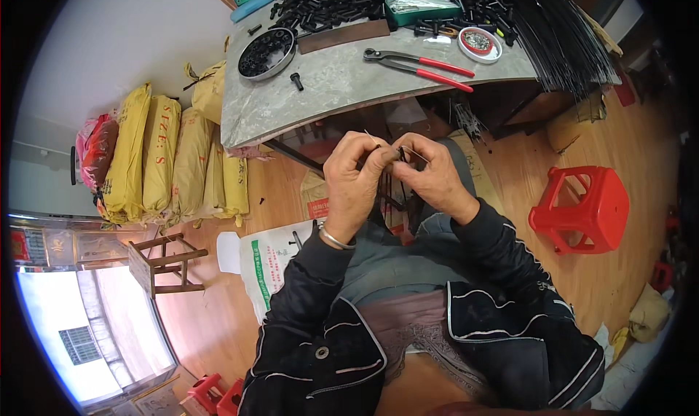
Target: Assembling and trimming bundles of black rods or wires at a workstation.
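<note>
My left hand (352,175) and my right hand (431,174) meet just in front of the table's near edge, fingertips almost touching. Both are closed in a pinch around a small dark piece (399,154), mostly hidden by the fingers. A thin, pale wire-like end (371,135) sticks up by the left fingertips, and another thin line curves beside the right fingers. On the grey table (335,88) beyond lie red-handled pincers (422,68) and a single black bolt-like part (296,81). A round dish (267,54) of small black parts stands to the left.
Many black bolt-like parts (328,4) are heaped at the back, around a green box (424,9) of thin silvery pieces. A white dish (480,45) and a bundle of black rods (564,37) lie right. Yellow sacks (160,154) stand left, a red stool (582,208) right.
</note>
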Tool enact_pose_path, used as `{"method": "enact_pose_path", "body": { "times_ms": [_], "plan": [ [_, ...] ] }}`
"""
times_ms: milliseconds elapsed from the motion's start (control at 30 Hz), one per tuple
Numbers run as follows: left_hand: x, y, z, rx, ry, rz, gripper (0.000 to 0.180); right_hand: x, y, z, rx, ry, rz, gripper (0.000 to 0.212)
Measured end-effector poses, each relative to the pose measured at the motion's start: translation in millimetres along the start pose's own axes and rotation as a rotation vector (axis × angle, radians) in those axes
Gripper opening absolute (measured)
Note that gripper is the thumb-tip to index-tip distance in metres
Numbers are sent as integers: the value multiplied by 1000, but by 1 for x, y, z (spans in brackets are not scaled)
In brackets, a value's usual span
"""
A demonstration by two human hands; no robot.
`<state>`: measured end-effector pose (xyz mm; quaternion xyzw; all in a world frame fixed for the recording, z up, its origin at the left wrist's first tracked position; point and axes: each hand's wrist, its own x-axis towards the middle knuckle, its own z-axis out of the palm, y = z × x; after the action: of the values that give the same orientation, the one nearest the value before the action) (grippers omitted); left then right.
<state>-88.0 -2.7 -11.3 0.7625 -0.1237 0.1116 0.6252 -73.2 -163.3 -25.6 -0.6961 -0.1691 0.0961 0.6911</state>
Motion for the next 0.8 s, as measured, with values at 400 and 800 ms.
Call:
{"method": "enact_pose_path", "body": {
  "times_ms": [400, 800],
  "plan": [
    [7, -1, 6, -655, -173, -236, 24, -2, -12, -8, 186, -86, 82, 19],
    [6, -16, 12, -911, -29, -221, 20, 16, -29, -14, -49, 55, -280, 17]
  ]
}}
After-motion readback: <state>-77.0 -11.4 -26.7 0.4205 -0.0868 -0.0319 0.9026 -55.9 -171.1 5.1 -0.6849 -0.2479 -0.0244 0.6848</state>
